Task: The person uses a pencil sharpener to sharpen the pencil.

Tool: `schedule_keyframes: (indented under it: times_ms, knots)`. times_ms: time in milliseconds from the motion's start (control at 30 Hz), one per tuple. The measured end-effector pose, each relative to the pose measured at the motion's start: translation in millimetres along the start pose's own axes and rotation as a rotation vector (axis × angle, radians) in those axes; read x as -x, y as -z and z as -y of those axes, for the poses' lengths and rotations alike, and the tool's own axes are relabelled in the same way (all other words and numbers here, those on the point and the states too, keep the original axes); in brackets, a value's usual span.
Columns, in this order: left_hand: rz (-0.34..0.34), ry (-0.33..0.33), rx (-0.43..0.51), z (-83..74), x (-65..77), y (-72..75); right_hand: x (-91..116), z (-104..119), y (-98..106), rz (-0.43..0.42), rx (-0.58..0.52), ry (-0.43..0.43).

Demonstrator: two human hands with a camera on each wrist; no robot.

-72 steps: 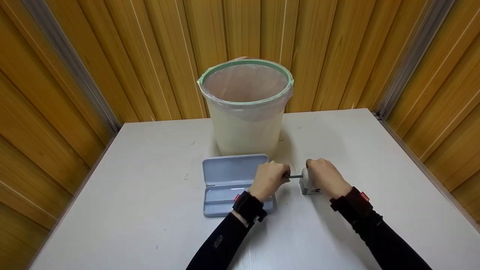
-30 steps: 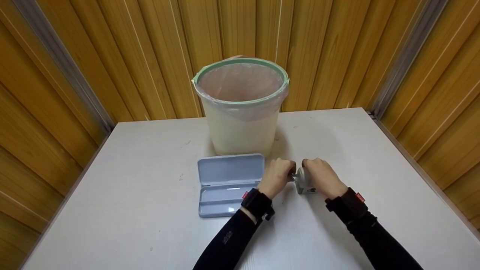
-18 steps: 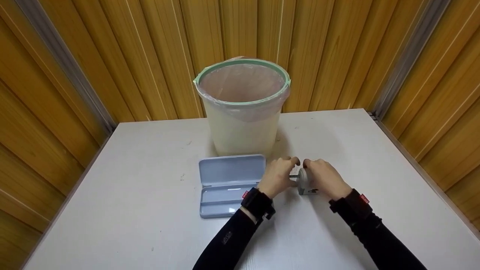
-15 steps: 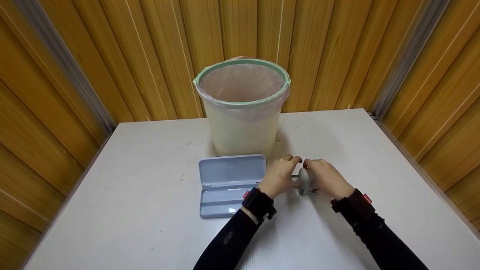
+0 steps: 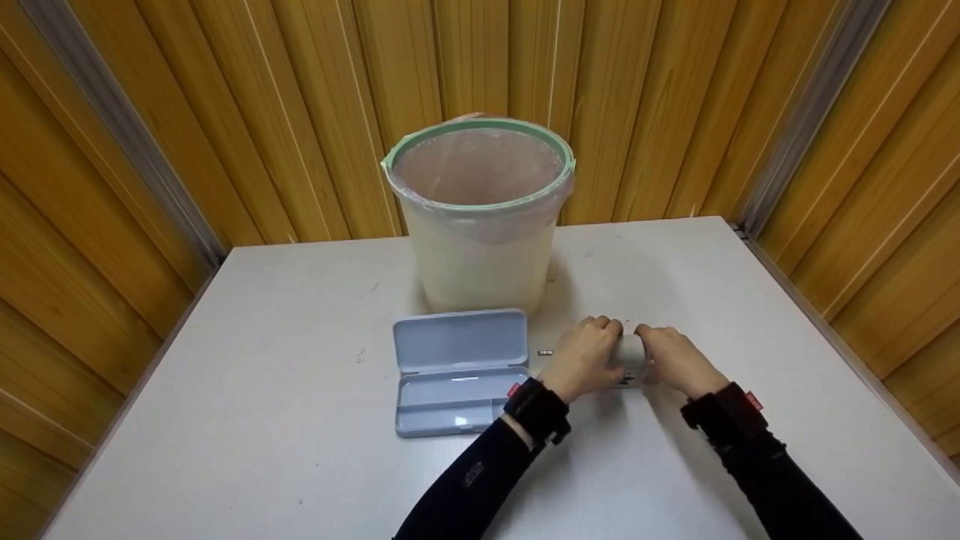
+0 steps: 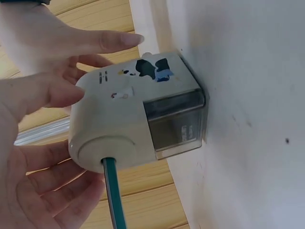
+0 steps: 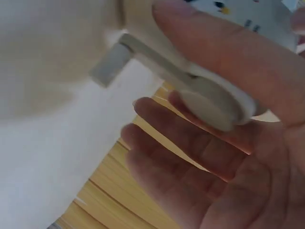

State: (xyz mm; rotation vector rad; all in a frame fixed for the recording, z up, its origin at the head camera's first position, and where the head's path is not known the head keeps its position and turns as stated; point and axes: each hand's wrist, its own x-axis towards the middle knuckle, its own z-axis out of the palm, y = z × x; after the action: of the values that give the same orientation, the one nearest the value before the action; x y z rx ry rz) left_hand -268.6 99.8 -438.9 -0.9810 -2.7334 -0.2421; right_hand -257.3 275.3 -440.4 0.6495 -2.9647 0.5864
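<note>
A white crank pencil sharpener (image 5: 631, 352) with a cartoon print and a clear shavings drawer (image 6: 176, 129) stands on the table, a green pencil (image 6: 113, 191) stuck in its front hole. My left hand (image 5: 581, 360) holds the sharpener's body, thumb on one side and fingers on the other. Beyond this hand, the pencil's outer end shows in the head view. My right hand (image 5: 679, 364) is at the crank side. In the right wrist view, its fingers stretch loosely apart behind the crank handle (image 7: 176, 78), and its thumb lies along the sharpener.
An open light-blue pencil case (image 5: 461, 337) lies left of the hands, its compartments showing. Behind it stands a cream bin (image 5: 484, 262) with a green rim and a plastic liner. Wood-patterned walls (image 5: 630, 112) enclose the white table (image 5: 247, 390) at the back and sides.
My left hand has let go of the pencil and moved right onto the sharpener's body. The sharpener has shifted slightly right, and my right hand has moved right and loosened its fingers.
</note>
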Motion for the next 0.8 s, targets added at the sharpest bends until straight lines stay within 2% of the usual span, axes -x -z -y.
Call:
schedule_keyframes:
  times_ms: [200, 400, 633, 800]
  knots:
    - [-0.019, 0.02, -0.012, -3.7, -2.5, -0.9, 0, -11, -7, 0.0, -0.021, -0.055]
    - [0.006, 0.041, 0.011, -4.9, -4.4, 1.1, -2, -17, -10, 0.01, -0.064, -0.146]
    - [0.01, 0.054, 0.028, -5.7, -5.6, 3.0, -1, -22, -8, 0.011, -0.1, -0.128]
    - [0.028, 0.067, 0.059, -6.4, -6.4, 4.2, 4, -21, -6, 0.046, -0.117, -0.14]
